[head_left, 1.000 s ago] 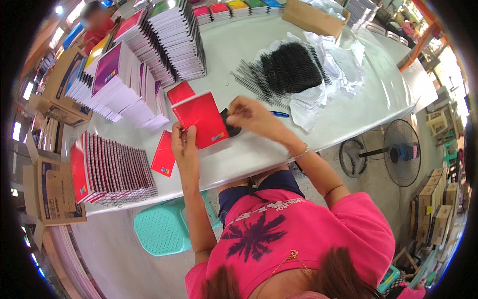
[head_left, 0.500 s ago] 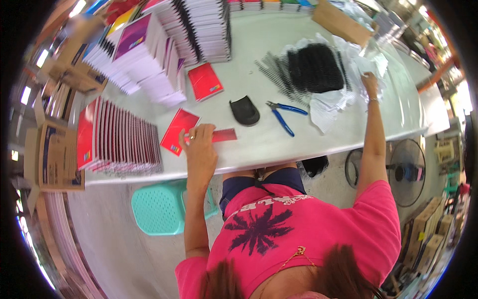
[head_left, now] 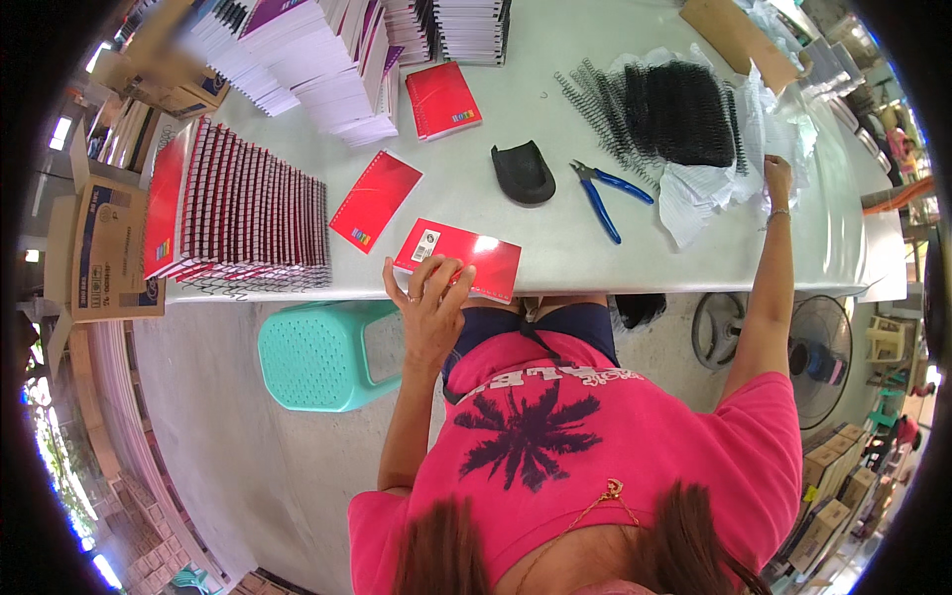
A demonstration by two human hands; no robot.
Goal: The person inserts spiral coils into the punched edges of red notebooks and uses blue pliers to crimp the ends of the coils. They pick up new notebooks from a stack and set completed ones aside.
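Observation:
My left hand (head_left: 432, 302) has its bent fingers on the left end of a red notebook (head_left: 486, 260), which lies back side up at the table's front edge, a white label showing. Its thumb is at the notebook's corner. Far to the right, my right hand (head_left: 779, 180) reaches to crumpled white paper (head_left: 689, 203) beside a bundle of black spiral coils (head_left: 679, 114). Its fingers look closed, but what they hold, if anything, is hidden. Two more red notebooks (head_left: 377, 201) with punched edges lie nearby. Blue-handled cutters (head_left: 607, 193) and a black curved piece (head_left: 524, 174) rest between my hands.
Coil-bound red notebooks (head_left: 253, 213) stand in a row at left, beside an open cardboard box (head_left: 119, 248). Tall stacks of white-paged notebooks (head_left: 327, 69) fill the back left. A turquoise stool (head_left: 312, 362) is below the table; a fan (head_left: 821, 347) stands at right.
My left hand has moved right and nearer the table edge; the notebook, seen tilted earlier, now lies flat. My right hand stays by the paper and coils. The view has shifted.

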